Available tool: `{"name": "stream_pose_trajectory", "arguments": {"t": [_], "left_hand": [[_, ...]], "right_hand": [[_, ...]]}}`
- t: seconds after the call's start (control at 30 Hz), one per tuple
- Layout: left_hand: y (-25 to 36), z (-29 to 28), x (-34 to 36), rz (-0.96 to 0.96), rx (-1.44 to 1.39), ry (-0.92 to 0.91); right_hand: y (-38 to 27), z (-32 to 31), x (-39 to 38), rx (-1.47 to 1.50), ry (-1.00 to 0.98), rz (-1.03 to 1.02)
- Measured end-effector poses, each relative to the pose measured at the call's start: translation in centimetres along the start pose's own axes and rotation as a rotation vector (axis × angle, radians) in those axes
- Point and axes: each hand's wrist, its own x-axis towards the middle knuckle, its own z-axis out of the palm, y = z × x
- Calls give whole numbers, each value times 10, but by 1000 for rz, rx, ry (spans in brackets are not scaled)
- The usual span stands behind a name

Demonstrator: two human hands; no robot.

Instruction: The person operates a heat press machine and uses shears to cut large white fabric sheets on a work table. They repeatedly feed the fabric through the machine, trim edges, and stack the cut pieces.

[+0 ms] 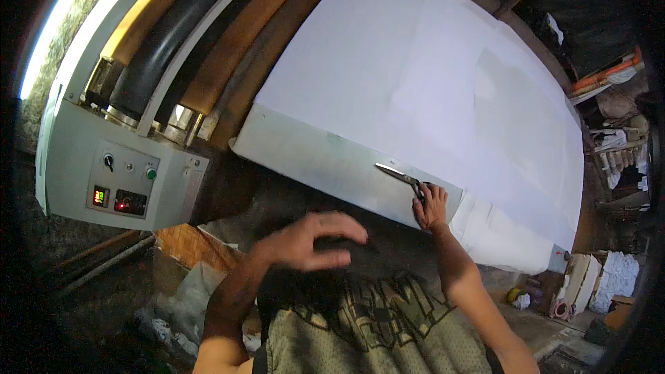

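Observation:
A pair of scissors (396,172) with long metal blades and dark handles lies along the near edge of the pale table (312,149). My right hand (433,206) is on the handles, its fingers bent round them; the finger loops are partly hidden. The blades point left and away from me. My left hand (317,241) is in the air in front of my body, left of the scissors, thumb and fingers apart with nothing between them. White sheet material (374,62) covers most of the table and bunches up (495,232) at its near right side.
At the left stands a roller machine with a grey control panel (125,183), a black roller (163,48) and brown rollers. Cartons and a white bundle (616,278) lie on the floor at the right. Clear plastic (190,298) is heaped at the lower left.

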Motion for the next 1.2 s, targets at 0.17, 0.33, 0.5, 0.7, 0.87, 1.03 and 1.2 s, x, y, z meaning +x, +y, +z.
{"name": "stream_pose_trajectory", "arguments": {"t": [0.17,0.33,0.5,0.7,0.87,1.03,1.2], "left_hand": [[85,39,6,404,-607,-604],[87,37,-5,428,-554,-607],[70,46,-26,344,-602,-528],[4,34,-35,64,-350,-468],[-109,-25,3,-415,542,34],[-199,-81,66,-499,873,517],[-220,-69,66,-370,1036,709]], "right_hand": [[-5,-4,1,2,-28,29],[-2,-2,8,7,-44,44],[2,1,7,24,-19,31],[-2,2,1,66,61,-15],[-6,5,-3,4,-37,13],[-6,10,-5,-64,-15,23],[-8,8,-5,-90,-10,38]]}}
